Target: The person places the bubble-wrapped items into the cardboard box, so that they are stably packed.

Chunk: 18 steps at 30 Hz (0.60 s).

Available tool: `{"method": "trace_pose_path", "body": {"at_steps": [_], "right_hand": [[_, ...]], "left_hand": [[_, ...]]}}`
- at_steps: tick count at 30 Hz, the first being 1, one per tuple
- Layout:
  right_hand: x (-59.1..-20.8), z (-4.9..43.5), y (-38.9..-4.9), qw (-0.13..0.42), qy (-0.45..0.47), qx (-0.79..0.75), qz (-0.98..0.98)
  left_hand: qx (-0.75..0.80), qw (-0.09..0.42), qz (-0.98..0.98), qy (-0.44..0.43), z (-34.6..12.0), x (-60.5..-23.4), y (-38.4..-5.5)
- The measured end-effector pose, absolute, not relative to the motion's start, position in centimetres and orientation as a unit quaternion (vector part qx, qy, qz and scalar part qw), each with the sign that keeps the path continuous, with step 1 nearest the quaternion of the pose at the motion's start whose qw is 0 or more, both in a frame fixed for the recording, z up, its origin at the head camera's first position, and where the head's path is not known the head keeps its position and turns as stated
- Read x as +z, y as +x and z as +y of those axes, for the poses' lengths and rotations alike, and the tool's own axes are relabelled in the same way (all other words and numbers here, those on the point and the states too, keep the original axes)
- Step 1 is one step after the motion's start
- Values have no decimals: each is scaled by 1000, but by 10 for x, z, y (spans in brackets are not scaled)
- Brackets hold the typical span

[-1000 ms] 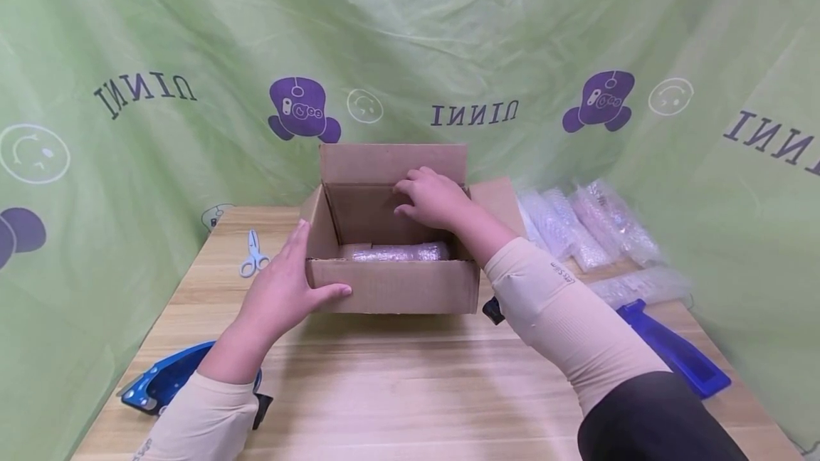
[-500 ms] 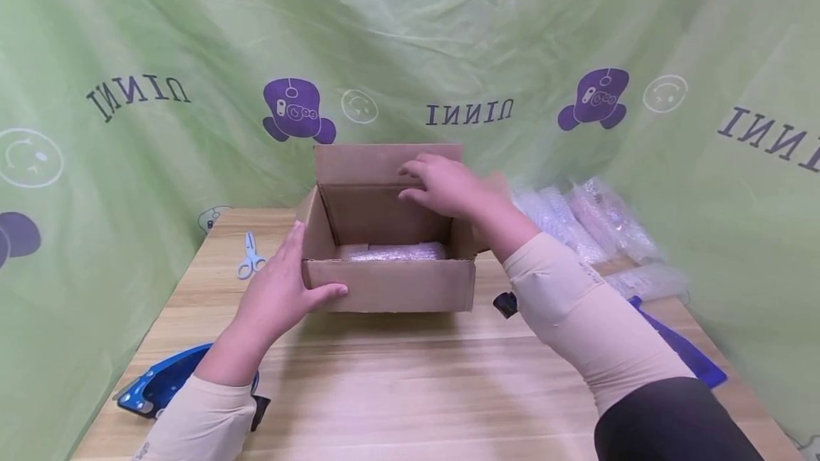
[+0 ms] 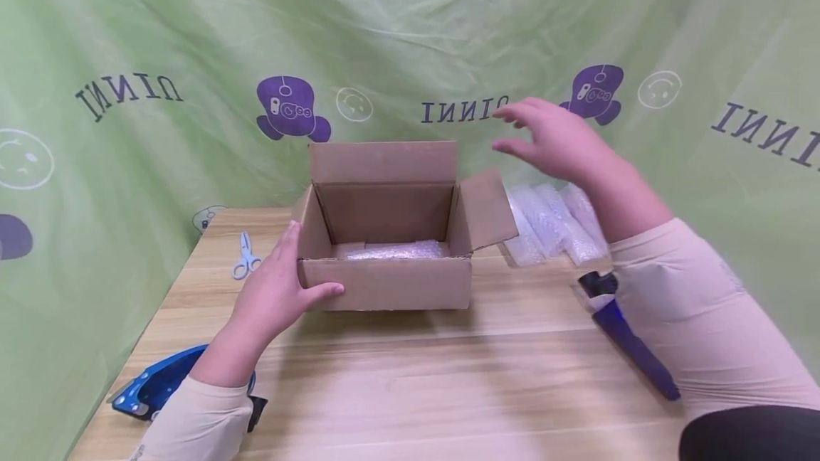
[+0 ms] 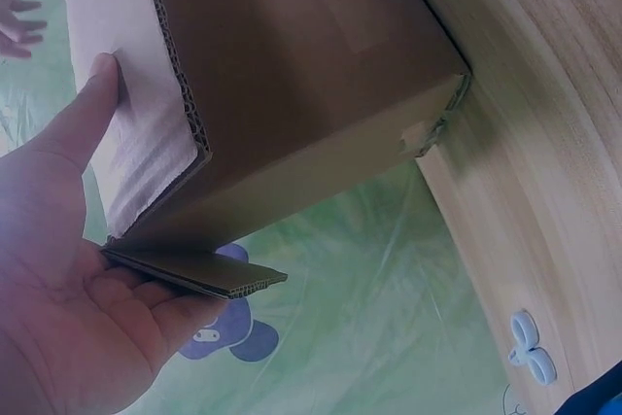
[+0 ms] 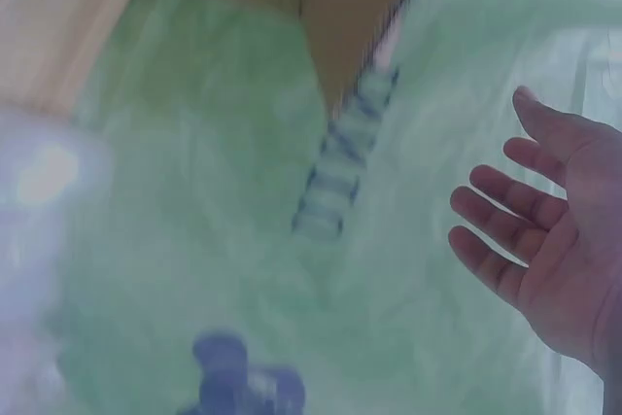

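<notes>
A person is gripping the near left corner of an open cardboard box (image 3: 387, 287) with the left hand (image 3: 272, 297), the thumb pressing on the near flap and the fingers curling behind the left side flap, as the left wrist view is showing. The right hand (image 3: 554, 141) is hovering above and to the right of the box, well apart from it, holding nothing, its fingers loosely extended and the thumb standing away from them. A bubble-wrapped package (image 3: 393, 252) is lying low inside the box, to the right of the left hand, the box's side standing between them, and below and to the left of the raised right hand; neither hand is touching it. The far flap is standing upright, while the right flap is splaying outward.

On the wooden bench (image 3: 384, 383), light-blue scissors (image 3: 245, 260) are lying to the left of the box, and a blue tool (image 3: 154, 379) is resting partly behind the left forearm. More bubble-wrapped packages (image 3: 557, 223) are lying to the right of the box, below the right hand. A dark-blue implement (image 3: 631, 343) is lying beside the right sleeve (image 3: 673, 311). A printed green curtain (image 3: 384, 41) is hanging behind.
</notes>
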State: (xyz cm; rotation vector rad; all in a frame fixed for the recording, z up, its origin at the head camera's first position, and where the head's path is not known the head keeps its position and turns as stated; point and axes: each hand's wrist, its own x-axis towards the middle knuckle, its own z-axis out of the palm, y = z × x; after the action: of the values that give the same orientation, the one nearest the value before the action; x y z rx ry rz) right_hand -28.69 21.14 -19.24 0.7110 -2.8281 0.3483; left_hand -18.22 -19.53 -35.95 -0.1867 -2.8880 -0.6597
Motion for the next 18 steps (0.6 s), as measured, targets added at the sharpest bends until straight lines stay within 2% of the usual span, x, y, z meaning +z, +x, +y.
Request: {"method": "trace_pose_path", "body": {"at_steps": [9,18], "right_hand": [[-188,286,-273,118,196,103,-968],[-213,341,-267,67,160,57,-983]], "left_hand": [[-219,87,-970,-60,-197,-359,-183],[-217,87,-970,-67,-196,-359,-182]]}}
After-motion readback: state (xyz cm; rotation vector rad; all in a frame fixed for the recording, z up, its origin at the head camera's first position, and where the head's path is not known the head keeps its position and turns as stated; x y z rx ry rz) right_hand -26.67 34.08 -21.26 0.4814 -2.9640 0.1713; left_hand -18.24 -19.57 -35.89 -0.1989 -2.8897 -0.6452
